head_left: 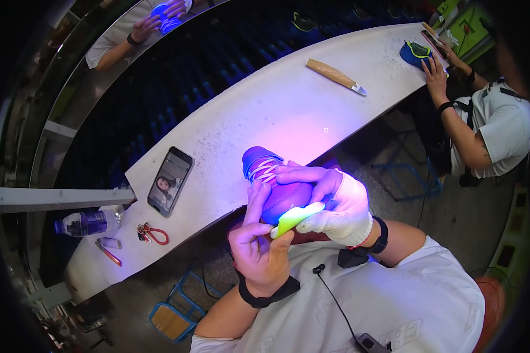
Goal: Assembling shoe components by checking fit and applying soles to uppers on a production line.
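Note:
A laced shoe (285,196) lit in purple-blue is held close to my body at the table's near edge. Its pale laces point away from me, and the rim at its toe glows bright yellow-green. My left hand (258,250) is bare and closed round the left side, its thumb and fingers at the glowing rim. On the other side, my right hand (341,209) wears a white glove that leaves some fingers bare. Those fingers lie over the shoe's upper, and the gloved thumb presses by the toe. The shoe's underside is hidden.
On the white table (229,117) lie a phone (171,181), a red key loop (156,234), a small cutter (109,252), a bottle (91,223) and a wooden-handled knife (335,76). At right, a co-worker holds a blue shoe (415,54). A stool (174,317) stands below left.

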{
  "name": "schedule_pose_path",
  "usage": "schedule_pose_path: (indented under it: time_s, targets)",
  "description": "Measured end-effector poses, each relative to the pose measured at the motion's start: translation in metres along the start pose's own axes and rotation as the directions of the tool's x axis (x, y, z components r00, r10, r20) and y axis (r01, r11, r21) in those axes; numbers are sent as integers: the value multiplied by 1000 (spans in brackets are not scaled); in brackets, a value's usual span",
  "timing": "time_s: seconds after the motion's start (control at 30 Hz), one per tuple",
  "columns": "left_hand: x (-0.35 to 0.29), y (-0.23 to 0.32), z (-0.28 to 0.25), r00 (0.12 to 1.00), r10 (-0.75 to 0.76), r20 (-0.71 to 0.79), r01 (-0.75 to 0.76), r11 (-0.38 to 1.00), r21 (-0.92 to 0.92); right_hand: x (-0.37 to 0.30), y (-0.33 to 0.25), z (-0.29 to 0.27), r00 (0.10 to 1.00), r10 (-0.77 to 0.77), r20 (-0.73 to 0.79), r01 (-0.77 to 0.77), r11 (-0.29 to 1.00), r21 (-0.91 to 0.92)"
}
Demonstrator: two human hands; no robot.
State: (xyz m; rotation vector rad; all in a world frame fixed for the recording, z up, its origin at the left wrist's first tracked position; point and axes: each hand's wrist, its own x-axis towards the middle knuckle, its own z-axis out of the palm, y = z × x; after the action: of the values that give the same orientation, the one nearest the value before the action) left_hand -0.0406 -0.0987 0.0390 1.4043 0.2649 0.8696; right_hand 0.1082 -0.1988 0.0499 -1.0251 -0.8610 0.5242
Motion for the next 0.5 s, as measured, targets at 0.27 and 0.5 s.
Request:
schedule_pose_path:
  time_s: [0.27,0.5]
  targets:
    - [-1,-2,-6,998,61,24,-62,996,58,-2,4,1,998,-24,65,28,998,-62]
    - [25,22,-16,994,4,111,-11,998,60,11,-2,-11,984,-46,170,83,972,-218]
